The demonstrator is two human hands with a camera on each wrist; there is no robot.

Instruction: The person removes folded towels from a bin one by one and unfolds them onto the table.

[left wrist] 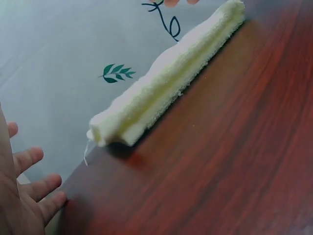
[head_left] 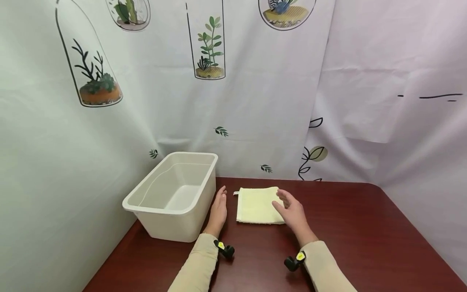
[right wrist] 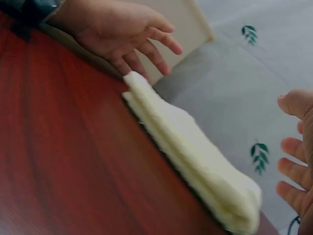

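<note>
A pale yellow towel [head_left: 255,206], folded into a square with a small white tag at its left corner, lies flat on the table. In both wrist views the towel [left wrist: 161,78] shows its thick folded edge. My left hand [head_left: 219,209] is held between the towel and the white tub, fingers extended, holding nothing. On the other side, my right hand [head_left: 293,211] hovers at the towel's right edge with thumb and fingers spread apart. From the right wrist view, the towel [right wrist: 190,152] lies between the two hands, and neither visibly grips it.
A white plastic tub [head_left: 168,211] stands at the left of the dark red wooden table [head_left: 346,235], close to the left curtain. Behind the table hangs a white curtain [head_left: 262,113] printed with plants and glass jars. The table's right edge slants toward another curtain.
</note>
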